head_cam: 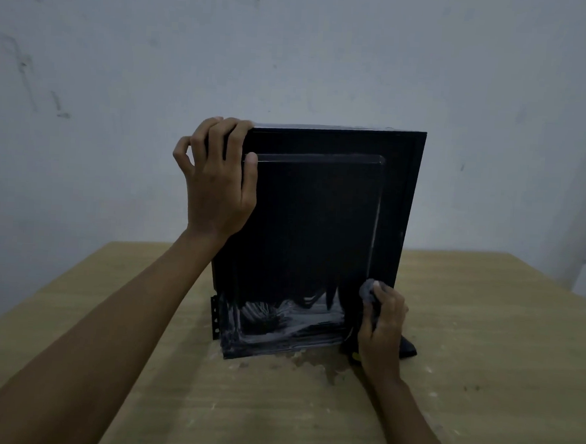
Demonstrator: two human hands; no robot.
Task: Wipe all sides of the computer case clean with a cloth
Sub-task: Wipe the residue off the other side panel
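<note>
A black computer case (315,219) stands upright on the wooden table (482,353), its broad side panel facing me. The upper part of the panel is dark; the lower strip shows pale streaks and smears. My left hand (216,183) grips the case's top left corner, fingers curled over the top edge and thumb on the panel. My right hand (381,325) holds a bunched grey cloth (368,291) against the panel's lower right corner.
A pale, scuffed wall rises close behind the table. Pale specks and a damp-looking patch (313,365) lie on the table just in front of the case. A dark piece (407,347) shows behind my right hand at the case's foot.
</note>
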